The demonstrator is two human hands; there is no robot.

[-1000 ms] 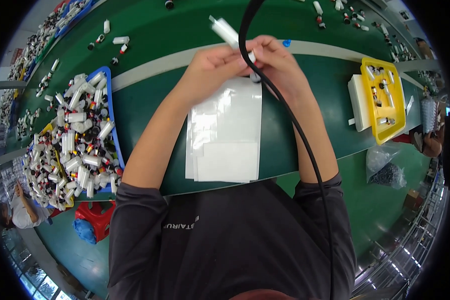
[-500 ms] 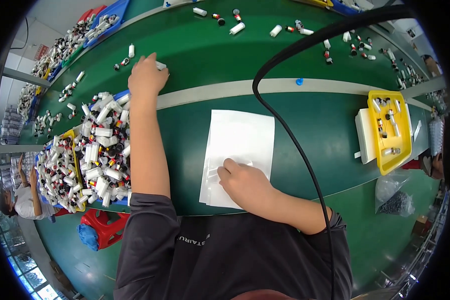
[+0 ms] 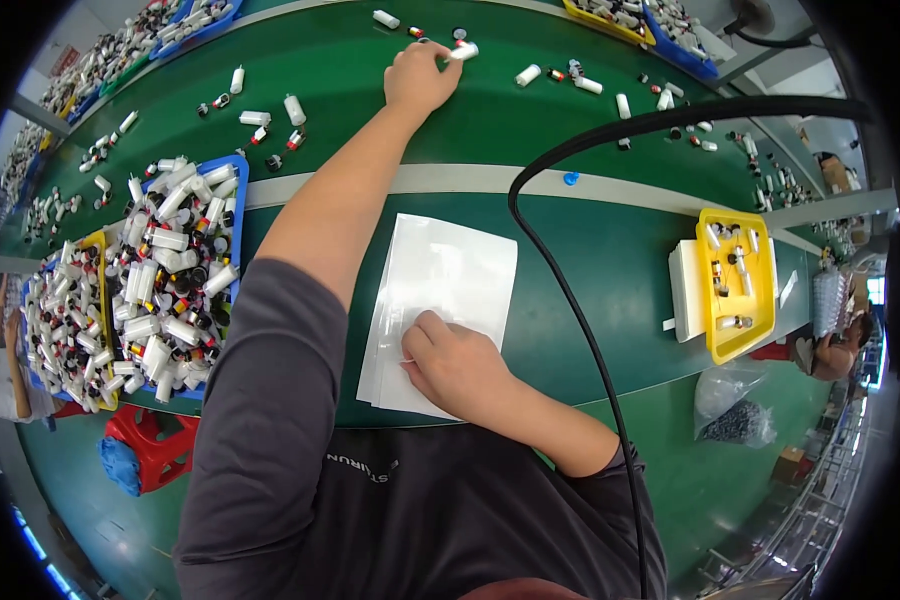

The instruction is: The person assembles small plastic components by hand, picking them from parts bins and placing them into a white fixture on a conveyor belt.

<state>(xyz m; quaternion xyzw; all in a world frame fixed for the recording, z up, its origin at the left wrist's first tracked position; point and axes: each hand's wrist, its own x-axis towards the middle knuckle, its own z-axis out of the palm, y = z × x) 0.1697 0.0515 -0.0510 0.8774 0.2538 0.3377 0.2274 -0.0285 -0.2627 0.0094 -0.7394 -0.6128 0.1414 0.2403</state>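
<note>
1. Left hand (image 3: 420, 78) stretched far across the green worktop (image 3: 370, 110), fingers curled round a small white tube (image 3: 462, 51) with a red end – gripped at the far edge among scattered loose tubes.
2. Right hand (image 3: 457, 362) pressed flat-ish on a stack of clear plastic bags (image 3: 440, 300), fingertips pinching at the top sheet near its lower left part; glossy, thin, rectangular, lying just before the body.
3. Pale grey strip (image 3: 450, 178) running across the worktop between the two hands, smooth and matte.
4. Blue tray (image 3: 238, 170) at left, heaped with white cylindrical tubes with dark or red caps; beside it a yellow-edged tray (image 3: 98, 245) filled the same way.
5. Yellow tray (image 3: 735, 285) at right, holding a few small tubes, touching a white rectangular block (image 3: 686, 290) on its left side.
6. Thick black cable (image 3: 570, 300) curving down from upper right over the worktop – rubbery, round in section.
7. Small blue cap (image 3: 570, 179) on the grey strip, near the cable.
8. Red plastic stool (image 3: 155, 440) low at left, below the trays.
9. Crinkled clear bag (image 3: 735, 410) of dark small parts at lower right.
</note>
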